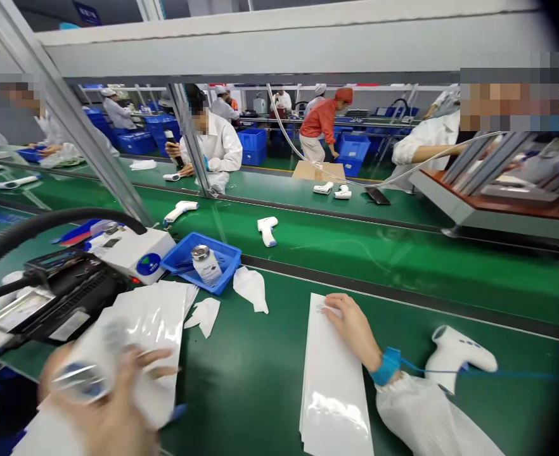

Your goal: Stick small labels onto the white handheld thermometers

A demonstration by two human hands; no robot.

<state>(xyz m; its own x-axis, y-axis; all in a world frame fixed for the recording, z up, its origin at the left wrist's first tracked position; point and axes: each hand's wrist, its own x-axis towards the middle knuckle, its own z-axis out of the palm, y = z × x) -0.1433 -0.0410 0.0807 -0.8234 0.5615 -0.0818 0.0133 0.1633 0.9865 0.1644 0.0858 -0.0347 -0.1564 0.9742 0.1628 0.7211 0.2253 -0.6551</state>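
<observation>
My left hand (122,405) is low on the left and smeared by motion. Its fingers wrap round a white thermometer gun (96,364), whose glossy round end tilts toward me; blur hides its details. Below and behind it lie white glossy sheets (160,304). Near the middle, my right hand (350,323) wears a blue wrist strap (388,366). Its bent fingertips pinch at the top edge of a narrow stack of white glossy sheets (336,405); whether one sheet or several are gripped cannot be made out. Right of that wrist lies another white thermometer gun (462,354).
A blue tray (229,259) holds a small white bottle (206,265). Crumpled white wipes (251,288) lie beside it. A white box-shaped device (134,250) and black hose (61,218) stand left. Thermometer guns lie on the green belt (379,244); co-workers sit beyond.
</observation>
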